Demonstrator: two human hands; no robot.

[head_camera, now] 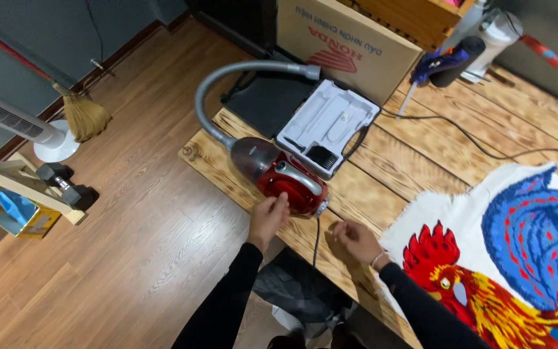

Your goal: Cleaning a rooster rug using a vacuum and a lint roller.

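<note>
A small red canister vacuum cleaner [285, 178] with a grey handle lies on the wooden table [414, 158] near its left corner. A grey ribbed hose [227, 81] curves up from its front. My left hand [268, 216] touches the vacuum's near side, fingers slightly apart, not gripping. My right hand [355, 240] rests on the table just right of the black power cord [316, 239], fingers curled, holding nothing that I can see. Both arms wear black sleeves.
An open black case with a white moulded insert [325, 123] lies behind the vacuum. A cardboard box [347, 42] stands at the back. A tufted rooster rug [518, 252] covers the table's right. On the floor: a broom [82, 113], a fan base [56, 145], a dumbbell [66, 184].
</note>
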